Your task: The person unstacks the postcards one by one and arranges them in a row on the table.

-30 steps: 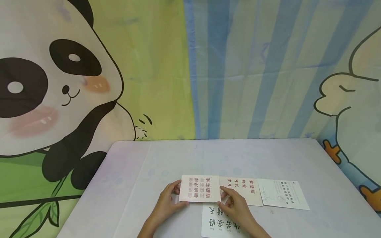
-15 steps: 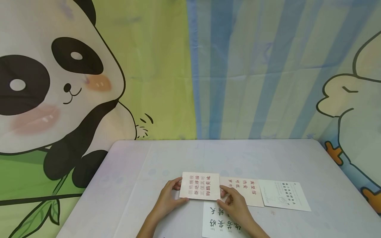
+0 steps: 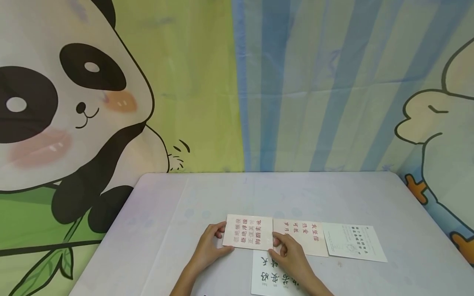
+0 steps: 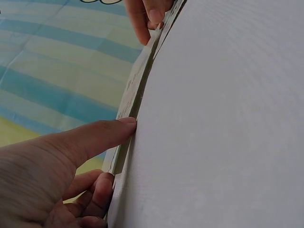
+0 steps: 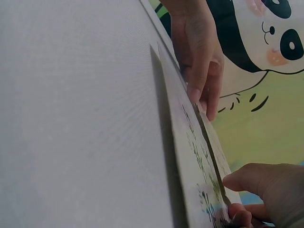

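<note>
A cream card printed with red and grey characters lies in the middle of the table, its edge raised a little off the surface. My left hand pinches its left edge, thumb on top and fingers beneath, which the left wrist view shows close up on the card. My right hand pinches the right edge in the same way. In the right wrist view the card runs between my right hand and my left hand.
A second cream card lies just right of the held one, with a white printed card beyond it. A white card with large black characters sits near the front edge. The pale table stands against a cartoon panda backdrop.
Both hands keep their hold on the cream card, which stays about where it was. Only the view has shifted slightly.
</note>
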The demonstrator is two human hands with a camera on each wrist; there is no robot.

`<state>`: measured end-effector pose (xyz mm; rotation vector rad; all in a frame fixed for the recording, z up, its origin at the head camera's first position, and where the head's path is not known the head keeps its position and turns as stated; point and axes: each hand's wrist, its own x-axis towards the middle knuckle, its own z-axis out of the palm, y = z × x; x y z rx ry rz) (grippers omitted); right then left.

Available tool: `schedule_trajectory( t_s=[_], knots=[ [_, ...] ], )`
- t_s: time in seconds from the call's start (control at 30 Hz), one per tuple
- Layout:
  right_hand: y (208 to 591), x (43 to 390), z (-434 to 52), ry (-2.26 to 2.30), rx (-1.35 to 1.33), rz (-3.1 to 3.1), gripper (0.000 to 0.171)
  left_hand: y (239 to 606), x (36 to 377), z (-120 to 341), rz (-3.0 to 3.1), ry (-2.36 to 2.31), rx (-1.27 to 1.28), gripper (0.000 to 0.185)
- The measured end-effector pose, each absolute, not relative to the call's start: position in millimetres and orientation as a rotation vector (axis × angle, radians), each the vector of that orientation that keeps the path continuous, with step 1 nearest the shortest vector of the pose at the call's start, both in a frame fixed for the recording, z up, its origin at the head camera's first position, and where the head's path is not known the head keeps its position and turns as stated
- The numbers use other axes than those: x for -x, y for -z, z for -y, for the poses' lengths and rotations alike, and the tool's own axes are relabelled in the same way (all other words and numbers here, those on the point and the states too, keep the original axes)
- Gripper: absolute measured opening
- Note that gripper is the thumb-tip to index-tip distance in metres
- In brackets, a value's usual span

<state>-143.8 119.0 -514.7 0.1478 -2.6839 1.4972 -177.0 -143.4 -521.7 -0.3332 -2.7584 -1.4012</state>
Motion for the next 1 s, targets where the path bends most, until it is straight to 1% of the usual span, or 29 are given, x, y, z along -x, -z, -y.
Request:
schedule_trajectory(
  t_s=[0.43,0.67,1.0],
  knots=[
    [516.7,143.6,-119.2,-1.451,-0.163,2.714,0.047,517.9,173.6,142.4,2.782,1.38,0.327,0.071],
    [515.1,142.3,-119.4,-1.464,-0.169,2.716,0.049,515.9,172.8,142.4,2.779,1.384,0.333,0.068],
    [515.7,142.8,-119.2,-1.447,-0.17,2.696,0.044,515.2,172.4,143.0,2.772,1.396,0.33,0.06]
  ],
)
